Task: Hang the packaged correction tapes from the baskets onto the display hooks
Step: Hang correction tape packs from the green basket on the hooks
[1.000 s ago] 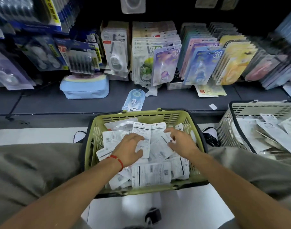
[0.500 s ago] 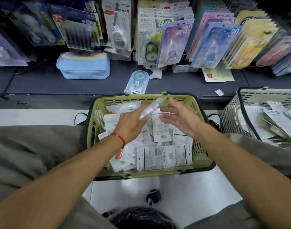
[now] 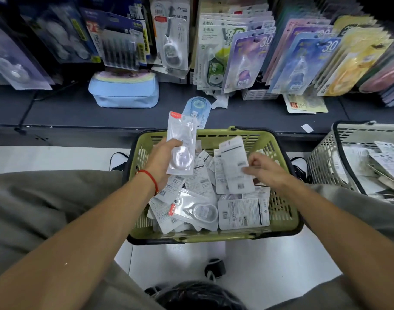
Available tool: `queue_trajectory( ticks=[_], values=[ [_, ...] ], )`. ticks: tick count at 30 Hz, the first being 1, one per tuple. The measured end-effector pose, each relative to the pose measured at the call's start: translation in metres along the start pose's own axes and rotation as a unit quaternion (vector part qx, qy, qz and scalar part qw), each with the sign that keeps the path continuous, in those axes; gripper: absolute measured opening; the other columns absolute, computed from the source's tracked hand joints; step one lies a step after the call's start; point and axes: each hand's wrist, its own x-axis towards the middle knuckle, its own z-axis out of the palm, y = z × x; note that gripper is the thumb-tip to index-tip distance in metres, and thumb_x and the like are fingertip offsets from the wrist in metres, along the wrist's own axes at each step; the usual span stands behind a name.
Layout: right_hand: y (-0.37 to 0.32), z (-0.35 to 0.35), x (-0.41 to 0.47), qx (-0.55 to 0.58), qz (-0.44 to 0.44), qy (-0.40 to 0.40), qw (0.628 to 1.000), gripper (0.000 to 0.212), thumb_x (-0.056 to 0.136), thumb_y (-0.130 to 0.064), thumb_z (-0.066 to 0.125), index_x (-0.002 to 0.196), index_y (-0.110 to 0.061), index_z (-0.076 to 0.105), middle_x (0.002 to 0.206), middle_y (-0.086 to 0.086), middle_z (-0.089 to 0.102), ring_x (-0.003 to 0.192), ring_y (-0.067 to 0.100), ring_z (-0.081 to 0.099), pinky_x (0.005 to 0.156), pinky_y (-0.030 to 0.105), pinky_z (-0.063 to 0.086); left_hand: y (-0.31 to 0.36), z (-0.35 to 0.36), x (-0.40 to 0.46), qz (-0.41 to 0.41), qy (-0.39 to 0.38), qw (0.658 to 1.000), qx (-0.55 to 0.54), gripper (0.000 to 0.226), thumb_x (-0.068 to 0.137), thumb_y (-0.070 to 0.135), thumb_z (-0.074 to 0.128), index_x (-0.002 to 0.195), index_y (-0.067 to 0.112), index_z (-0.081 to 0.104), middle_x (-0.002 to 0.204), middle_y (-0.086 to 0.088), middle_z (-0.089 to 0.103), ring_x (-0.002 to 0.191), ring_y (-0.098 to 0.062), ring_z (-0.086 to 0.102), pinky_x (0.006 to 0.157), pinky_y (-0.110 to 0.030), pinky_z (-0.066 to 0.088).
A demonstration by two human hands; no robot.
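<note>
Right now my left hand grips a clear blister pack of correction tape by its lower half, thumb over the bulge where the dispenser sits, red-tabbed header pointing up toward the shelf. My right hand pinches a second pack at its right edge, printed back facing me, header up, lifted just above the pile. Both packs are over the green basket, which is full of more packs lying mixed, face up and face down.

Handling guess: very light, thin card backing with a stiff plastic bubble, slick surface. Card will flex if held only at a corner, so best hold is low on the card or around the bubble, keeping the header and its hang hole free for the hook. Squeezing the bubble hard could dent it. I can't make out the hang hole clearly in either pack.

Beyond the basket, the dark shelf ledge carries a loose blue tape pack and a light blue pouch. Above it hang rows of carded tapes on hooks; the hooks themselves are hidden. A second, pale basket with more packs sits to the right, just beside the green one.
</note>
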Motion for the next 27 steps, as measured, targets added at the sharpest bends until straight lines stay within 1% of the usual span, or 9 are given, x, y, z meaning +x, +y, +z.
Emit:
queue_trajectory(
  ticks=[4, 8, 13, 16, 18, 21, 22, 24, 27],
  values=[
    [-0.039, 0.017, -0.006, 0.098, -0.063, 0.024, 0.993, 0.017, 0.099, -0.011, 0.069, 0.100, -0.003, 0.053, 0.096, 0.003, 0.081, 0.085, 0.017, 0.079, 0.065, 0.034, 0.065, -0.014, 0.014, -0.008, -0.040, -0.064, 0.997, 0.013, 0.042, 0.097, 0.038, 0.062, 0.138, 0.029, 0.057, 0.136, -0.012, 0.067, 0.114, -0.034, 0.066, 0.099, -0.057, 0.052],
    [-0.059, 0.066, -0.011, 0.086, -0.154, 0.034, 0.984, 0.013, 0.101, -0.018, 0.069, 0.107, -0.010, 0.062, 0.109, 0.005, 0.073, 0.087, 0.020, 0.077, 0.069, 0.038, 0.066, -0.027, 0.020, -0.015, -0.039, -0.154, 0.987, -0.019, 0.062, 0.084, 0.054, 0.079, 0.139, 0.039, 0.053, 0.142, -0.001, 0.064, 0.125, -0.033, 0.066, 0.091, -0.067, 0.057],
    [-0.055, 0.078, -0.004, 0.140, -0.149, 0.027, 0.979, 0.012, 0.105, -0.005, 0.058, 0.109, -0.005, 0.069, 0.113, 0.004, 0.075, 0.091, 0.013, 0.077, 0.075, 0.033, 0.064, -0.021, 0.002, -0.011, 0.001, -0.068, 0.998, -0.011, 0.050, 0.094, 0.014, 0.077, 0.137, 0.029, 0.057, 0.130, -0.005, 0.072, 0.111, -0.031, 0.074, 0.080, -0.058, 0.063],
    [-0.035, 0.082, 0.000, -0.003, -0.127, 0.045, 0.991, 0.009, 0.102, -0.013, 0.066, 0.110, -0.013, 0.070, 0.107, -0.001, 0.072, 0.085, 0.009, 0.070, 0.076, 0.031, 0.059, -0.010, -0.007, -0.007, 0.001, -0.030, 0.998, -0.055, 0.049, 0.095, 0.005, 0.072, 0.137, 0.025, 0.058, 0.131, -0.008, 0.071, 0.109, -0.034, 0.072, 0.074, -0.055, 0.064],
    [-0.013, 0.094, -0.003, -0.177, -0.089, -0.033, 0.980, 0.032, 0.100, -0.029, 0.070, 0.128, -0.017, 0.064, 0.122, 0.002, 0.067, 0.107, 0.018, 0.067, 0.092, 0.035, 0.055, 0.002, -0.011, -0.005, 0.007, -0.029, 0.996, -0.085, 0.051, 0.097, 0.004, 0.069, 0.142, 0.023, 0.055, 0.134, -0.009, 0.068, 0.112, -0.036, 0.071, 0.074, -0.055, 0.064],
    [0.012, 0.118, -0.009, -0.410, -0.112, -0.114, 0.898, 0.070, 0.096, -0.046, 0.067, 0.154, -0.016, 0.041, 0.140, 0.012, 0.054, 0.126, 0.033, 0.057, 0.105, 0.042, 0.043, 0.018, -0.016, -0.003, 0.015, -0.037, 0.992, -0.123, 0.049, 0.100, 0.005, 0.065, 0.143, 0.025, 0.053, 0.137, -0.009, 0.066, 0.114, -0.036, 0.070, 0.073, -0.053, 0.065],
    [0.018, 0.123, -0.008, -0.435, -0.130, -0.107, 0.885, 0.075, 0.095, -0.046, 0.068, 0.156, -0.016, 0.037, 0.141, 0.014, 0.052, 0.127, 0.035, 0.055, 0.107, 0.043, 0.040, 0.021, -0.017, -0.003, 0.018, -0.038, 0.990, -0.137, 0.048, 0.100, 0.006, 0.065, 0.142, 0.026, 0.053, 0.137, -0.009, 0.066, 0.113, -0.036, 0.070, 0.072, -0.052, 0.065],
    [0.019, 0.121, -0.005, -0.383, -0.122, -0.097, 0.910, 0.079, 0.091, -0.046, 0.075, 0.154, -0.016, 0.040, 0.139, 0.012, 0.051, 0.128, 0.034, 0.052, 0.108, 0.043, 0.039, 0.026, -0.021, -0.002, 0.025, -0.044, 0.987, -0.153, 0.048, 0.100, 0.006, 0.065, 0.141, 0.027, 0.053, 0.139, -0.009, 0.064, 0.114, -0.038, 0.070, 0.074, -0.052, 0.064],
    [0.019, 0.103, 0.003, -0.285, -0.101, -0.114, 0.946, 0.059, 0.086, -0.048, 0.082, 0.132, -0.017, 0.060, 0.118, 0.000, 0.050, 0.110, 0.024, 0.053, 0.083, 0.029, 0.042, 0.030, -0.026, -0.002, 0.040, -0.033, 0.987, -0.150, 0.051, 0.099, 0.005, 0.066, 0.142, 0.029, 0.052, 0.142, -0.007, 0.062, 0.120, -0.039, 0.067, 0.083, -0.060, 0.062]
  ],
)
